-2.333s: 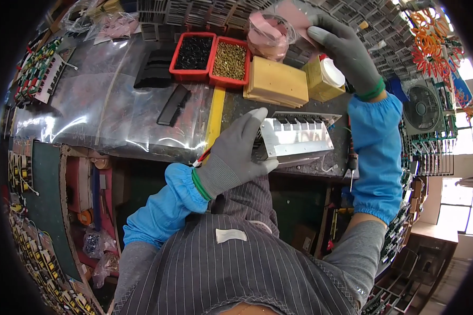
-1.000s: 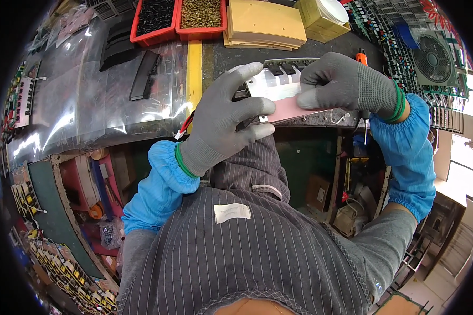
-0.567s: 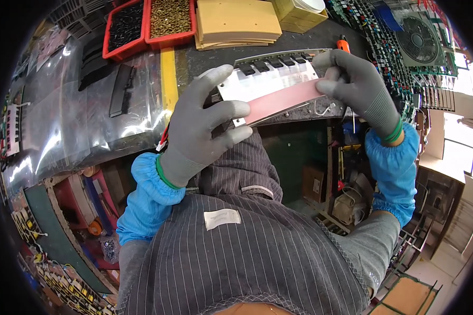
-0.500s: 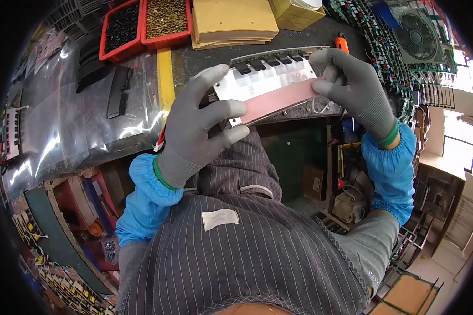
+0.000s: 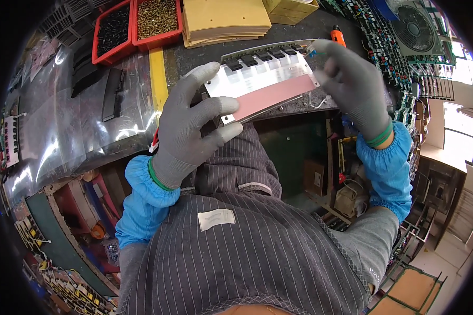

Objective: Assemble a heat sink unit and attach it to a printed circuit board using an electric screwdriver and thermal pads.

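A silvery metal plate (image 5: pixel 235 80) tilts over the bench's near edge, with several black, chip-like parts (image 5: pixel 261 55) in a row along its far side. Across its near side lies a flat pink strip (image 5: pixel 275 96). My left hand (image 5: pixel 186 123), in a grey glove, grips the plate's left end with the fingers spread over and under it. At the opposite end is my gloved right hand (image 5: pixel 355 86). Its fingers are blurred by motion near the plate's corner, and whether they touch it is unclear.
Red bins hold black parts (image 5: pixel 114 32) and brass-coloured parts (image 5: pixel 156 20). Beside them is a stack of tan sheets (image 5: pixel 223 18). An orange-handled tool (image 5: pixel 337 35) lies beyond my right hand. Clear plastic sheeting (image 5: pixel 52 121) covers the bench's left; circuit boards crowd the right.
My right thumb and fingers have come off the pink strip and drawn back from the plate's right end. The view has shifted slightly, while my left hand keeps its hold.
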The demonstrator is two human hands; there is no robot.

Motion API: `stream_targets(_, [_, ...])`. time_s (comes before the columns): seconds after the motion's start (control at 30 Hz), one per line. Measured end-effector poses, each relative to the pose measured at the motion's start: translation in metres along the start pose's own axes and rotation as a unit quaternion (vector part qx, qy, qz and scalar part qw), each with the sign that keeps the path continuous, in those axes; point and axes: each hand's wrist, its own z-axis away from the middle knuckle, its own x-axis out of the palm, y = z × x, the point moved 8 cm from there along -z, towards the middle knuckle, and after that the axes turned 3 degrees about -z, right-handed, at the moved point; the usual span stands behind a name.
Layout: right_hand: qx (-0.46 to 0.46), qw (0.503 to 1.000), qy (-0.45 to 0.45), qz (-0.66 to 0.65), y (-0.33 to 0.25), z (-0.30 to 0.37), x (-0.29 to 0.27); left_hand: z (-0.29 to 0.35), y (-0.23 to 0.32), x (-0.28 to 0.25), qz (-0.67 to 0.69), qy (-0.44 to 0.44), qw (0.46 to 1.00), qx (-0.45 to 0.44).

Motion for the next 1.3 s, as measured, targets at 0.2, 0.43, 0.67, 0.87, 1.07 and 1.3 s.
stream_targets(0.2, [-0.046,0.984,0.141,-0.098,-0.011,0.025,-0.025,0.0,0.0,-0.002,-0.02,-0.005,1.0,0.013])
stream_targets(0.43, [-0.156,0.988,0.003,-0.022,-0.063,0.051,0.04,-0.001,-0.002,-0.003,0.001,0.018,1.0,0.005])
stream_targets(0.67, [-0.156,0.987,0.035,-0.006,-0.07,0.052,0.044,0.001,-0.001,-0.005,-0.034,0.009,0.999,0.028])
stream_targets(0.87, [-0.194,0.981,0.024,-0.001,-0.112,0.053,0.066,-0.001,0.0,-0.004,-0.012,0.031,0.999,0.011])
stream_targets(1.07, [-0.241,0.969,0.04,-0.048,-0.124,0.057,0.074,-0.001,0.0,-0.002,-0.058,0.036,0.997,0.026])
stream_targets(1.3, [-0.096,0.99,0.092,0.035,-0.04,0.056,0.055,-0.001,-0.001,-0.01,-0.063,0.003,0.998,-0.03])
